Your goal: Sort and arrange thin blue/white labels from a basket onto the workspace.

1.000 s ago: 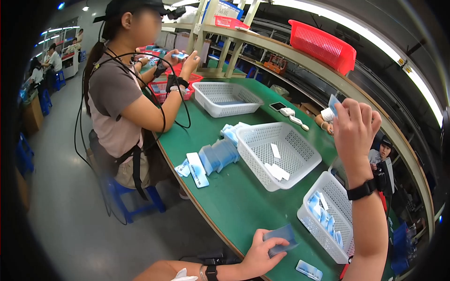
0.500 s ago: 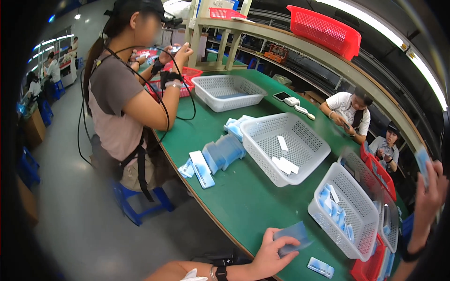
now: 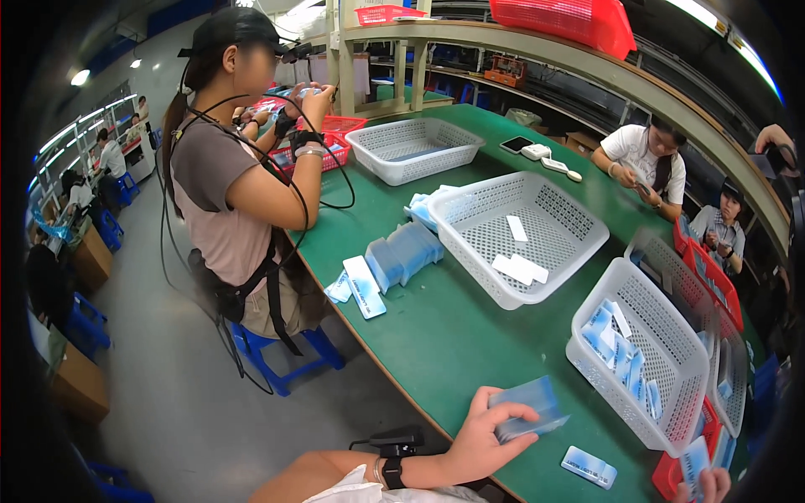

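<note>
Stack (image 3: pixel 530 408) in left hand (image 3: pixel 489 443), card (image 3: pixel 694 464) in right hand (image 3: pixel 711 484)

The left hand's fingers are clamped around the stack of translucent blue sheets near the edge of a green table (image 3: pixel 470 356) — whether it touches the surface, I cannot tell. At lower right, the right hand's fingers pinch the blue-and-white card, beside the near end of 1 white basket (image 3: pixel 605 387) of similar cards (image 3: pixel 619 352). Between the hands, 1 loose card (image 3: pixel 589 466) lies flat. A 2nd white basket (image 3: pixel 463 249) holds white pieces (image 3: pixel 521 268) — a row of blue sheets (image 3: pixel 407 254) lies left of it.
</note>
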Tool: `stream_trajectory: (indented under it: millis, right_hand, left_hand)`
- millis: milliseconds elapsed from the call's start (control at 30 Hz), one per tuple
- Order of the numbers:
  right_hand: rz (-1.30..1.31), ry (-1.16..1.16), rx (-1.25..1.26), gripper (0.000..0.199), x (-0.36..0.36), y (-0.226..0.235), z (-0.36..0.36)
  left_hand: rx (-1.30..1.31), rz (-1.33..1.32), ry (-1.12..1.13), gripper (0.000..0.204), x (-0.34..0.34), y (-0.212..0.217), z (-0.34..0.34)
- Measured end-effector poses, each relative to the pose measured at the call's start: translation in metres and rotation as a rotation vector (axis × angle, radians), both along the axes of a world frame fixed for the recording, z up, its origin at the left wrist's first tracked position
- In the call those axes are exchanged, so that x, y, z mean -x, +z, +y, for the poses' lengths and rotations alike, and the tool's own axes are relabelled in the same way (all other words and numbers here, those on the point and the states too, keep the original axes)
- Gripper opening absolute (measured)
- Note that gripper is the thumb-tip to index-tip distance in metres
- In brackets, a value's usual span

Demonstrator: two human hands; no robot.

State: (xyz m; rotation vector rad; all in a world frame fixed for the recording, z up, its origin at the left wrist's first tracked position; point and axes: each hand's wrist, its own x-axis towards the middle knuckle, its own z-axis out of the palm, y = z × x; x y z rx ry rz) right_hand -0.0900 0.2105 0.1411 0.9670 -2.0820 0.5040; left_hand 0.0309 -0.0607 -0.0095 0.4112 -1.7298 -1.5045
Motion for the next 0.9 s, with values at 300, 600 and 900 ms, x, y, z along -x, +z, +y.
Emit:
stream_trajectory:
  millis: [300,600,900]
  right_hand:
    - [-0.261,0.030,0.257,0.030,0.013,-0.060,0.021]
    - [-0.326,0.297,0.533,0.023,0.030,-0.096,0.043]
    - [-0.299,0.306,0.282,0.032,0.028,-0.113,0.074]
  left_hand:
    - [0.189,0.065,-0.021,0.028,-0.003,0.030,0.000]
    - [0.588,0.877,0.344,0.037,0.064,0.127,0.064]
    - [0.331,0.531,0.170,0.028,0.004,0.145,0.082]
